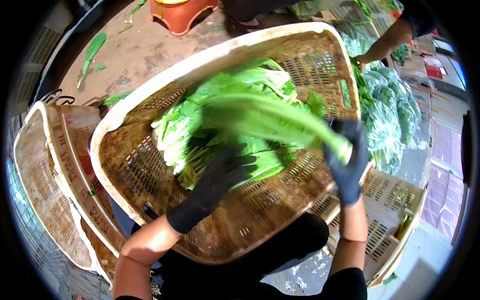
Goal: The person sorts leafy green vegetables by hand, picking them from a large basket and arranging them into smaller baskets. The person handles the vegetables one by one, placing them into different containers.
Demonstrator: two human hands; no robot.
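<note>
Bagged greens (390, 115) beside tilted crate (210, 65)

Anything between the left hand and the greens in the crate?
Nothing visible. The black-gloved left hand already rests on the pile of leafy greens inside the dirty cream plastic crate; the right hand holds a blurred bunch.

Concrete floor (145, 52): orange stool (182, 14), stray leaves (92, 50), crates (55, 170).
</note>
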